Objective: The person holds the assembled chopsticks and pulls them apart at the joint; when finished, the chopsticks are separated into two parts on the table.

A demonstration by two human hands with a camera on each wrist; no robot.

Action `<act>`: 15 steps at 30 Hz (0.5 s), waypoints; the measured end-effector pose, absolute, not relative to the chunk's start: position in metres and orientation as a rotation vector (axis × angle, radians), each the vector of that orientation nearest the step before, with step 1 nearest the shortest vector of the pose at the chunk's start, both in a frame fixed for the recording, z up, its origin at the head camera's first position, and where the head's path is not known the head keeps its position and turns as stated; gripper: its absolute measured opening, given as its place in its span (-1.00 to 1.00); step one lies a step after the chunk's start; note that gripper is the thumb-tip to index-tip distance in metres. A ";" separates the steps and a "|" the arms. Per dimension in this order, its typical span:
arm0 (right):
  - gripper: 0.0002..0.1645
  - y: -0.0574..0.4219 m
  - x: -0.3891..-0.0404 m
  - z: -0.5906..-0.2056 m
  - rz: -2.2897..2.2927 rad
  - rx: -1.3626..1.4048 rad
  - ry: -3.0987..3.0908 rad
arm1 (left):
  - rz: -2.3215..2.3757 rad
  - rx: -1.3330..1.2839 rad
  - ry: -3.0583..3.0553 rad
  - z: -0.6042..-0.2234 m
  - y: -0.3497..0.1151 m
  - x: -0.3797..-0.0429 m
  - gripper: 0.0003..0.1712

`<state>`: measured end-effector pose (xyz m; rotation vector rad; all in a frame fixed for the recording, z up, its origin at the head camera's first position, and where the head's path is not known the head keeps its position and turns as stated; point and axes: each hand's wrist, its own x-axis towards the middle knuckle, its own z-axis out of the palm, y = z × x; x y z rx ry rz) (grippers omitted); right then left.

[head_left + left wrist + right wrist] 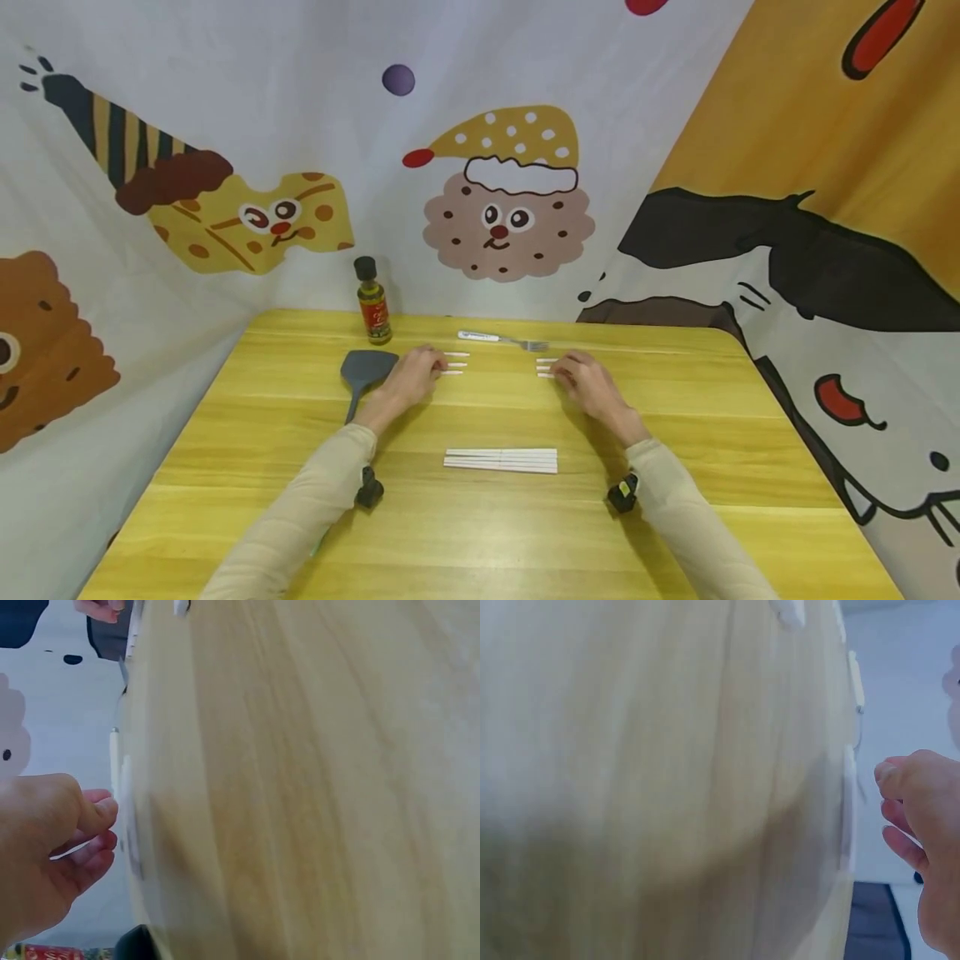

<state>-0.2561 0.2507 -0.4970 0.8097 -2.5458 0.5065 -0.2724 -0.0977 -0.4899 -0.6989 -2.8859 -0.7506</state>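
My left hand [414, 375] lies low over the table with bent fingers, at the outer ends of three thin white sticks [459, 364] that poke out past its fingertips. In the left wrist view its thumb and fingers [88, 859] sit close together beside a white stick [130, 817], nothing showing between them. Opposite, my right hand [590, 383] is loosely curled at another three white sticks [545, 367], covering their outer ends. The right wrist view has its fingertips just beyond a white stick [847, 814], with nothing visible in them.
A row of several longer white sticks [500, 461] lies nearer me. A fork [487, 337] with a white handle is behind the hands. The oil bottle [375, 312] stands at the back left. A grey spatula [366, 367] lies partly under my left arm.
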 end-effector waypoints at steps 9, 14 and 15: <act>-0.74 0.229 -0.233 -0.487 0.602 0.941 -2.445 | -0.756 -0.813 -2.753 -0.472 -0.094 -0.249 -0.87; -0.73 0.213 -0.213 -0.479 0.698 0.940 -2.574 | -0.726 -0.912 -2.775 -0.464 -0.087 -0.225 -0.85; -0.72 0.210 -0.209 -0.478 0.733 0.941 -2.601 | -0.726 -0.930 -2.785 -0.462 -0.085 -0.220 -0.84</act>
